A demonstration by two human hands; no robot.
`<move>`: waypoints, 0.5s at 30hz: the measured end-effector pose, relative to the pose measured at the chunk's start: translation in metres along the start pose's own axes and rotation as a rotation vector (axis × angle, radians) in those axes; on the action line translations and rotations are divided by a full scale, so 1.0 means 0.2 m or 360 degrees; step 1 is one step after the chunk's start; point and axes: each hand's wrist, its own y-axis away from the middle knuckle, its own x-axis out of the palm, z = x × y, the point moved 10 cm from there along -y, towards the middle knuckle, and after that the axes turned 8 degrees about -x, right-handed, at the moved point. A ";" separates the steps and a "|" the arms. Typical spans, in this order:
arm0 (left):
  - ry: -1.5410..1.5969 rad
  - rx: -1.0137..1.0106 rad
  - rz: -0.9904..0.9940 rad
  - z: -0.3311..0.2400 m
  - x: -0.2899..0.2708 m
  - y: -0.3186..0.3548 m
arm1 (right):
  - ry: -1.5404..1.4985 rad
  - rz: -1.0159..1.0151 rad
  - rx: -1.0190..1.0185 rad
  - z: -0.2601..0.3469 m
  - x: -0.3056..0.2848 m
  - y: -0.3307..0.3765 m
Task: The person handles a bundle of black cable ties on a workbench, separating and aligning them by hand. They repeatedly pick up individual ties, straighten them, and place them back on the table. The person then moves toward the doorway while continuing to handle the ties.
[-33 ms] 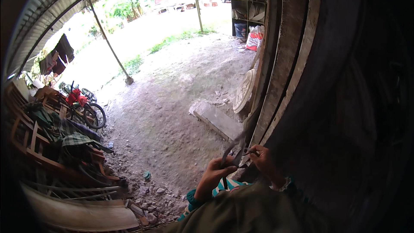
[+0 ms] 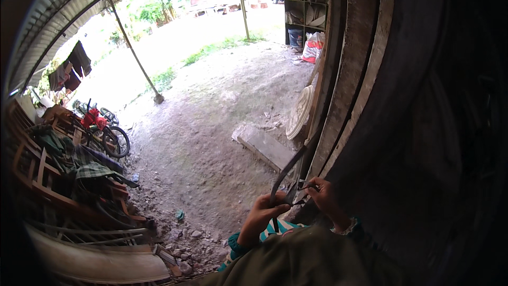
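Note:
My left hand (image 2: pixel 259 216) is closed around a long dark strip (image 2: pixel 283 176), low in front of my body. The strip looks flat, like a strap or band. It bends upward from my fingers toward the wooden posts, and a short end hangs below the hand. Just to the right, my right hand (image 2: pixel 324 196) is closed in a pinch with its fingertips close to the left hand. A thin dark piece (image 2: pixel 302 187) shows at those fingertips; shadow hides whether it belongs to the strip. A striped teal and white cloth (image 2: pixel 286 226) lies beneath my hands.
Upright wooden posts (image 2: pixel 359 37) stand close on my right. Ahead, a concrete slab (image 2: pixel 267 147) lies on the dirt floor, near a round pale disc (image 2: pixel 300 112). Wooden furniture frames (image 2: pixel 39 172) and a bicycle (image 2: pixel 115 142) crowd the left. Rubble (image 2: pixel 193 238) lies at the lower left.
The upper part of the dark strip, smeared by motion before, now shows sharply as a curve rising to the posts. Both hands stay nearly in place.

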 end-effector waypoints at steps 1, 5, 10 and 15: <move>-0.0020 0.0046 -0.0023 -0.01 -0.01 0.00 | -0.0146 -0.0049 -0.0032 -0.01 -0.02 -0.01; 0.0069 0.0216 -0.0115 -0.07 -0.09 0.04 | -0.0127 -0.0130 0.0010 -0.07 -0.08 -0.02; 0.0250 0.0444 -0.0009 -0.20 -0.14 0.11 | -0.0023 -0.0148 -0.0026 -0.07 -0.14 -0.03; 0.0522 0.0630 -0.0065 -0.28 -0.24 0.18 | 0.0034 -0.0138 0.0103 -0.13 -0.15 -0.02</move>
